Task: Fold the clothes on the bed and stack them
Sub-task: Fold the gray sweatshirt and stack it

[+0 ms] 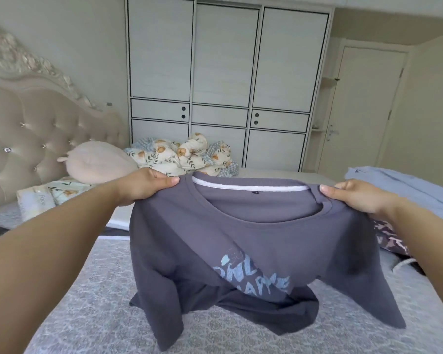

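While left hand [149, 186] and right hand [353, 196] are pinching grey T-shirt [241, 246] shoulders above bed [87, 290] middle, hem is bunching on cover. Risk: laying down crooked, twisted hem creasing fold.

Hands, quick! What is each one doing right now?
Left hand: closed, pinching the grey T-shirt at its shoulder by the collar.
Right hand: closed, pinching the T-shirt's other shoulder.
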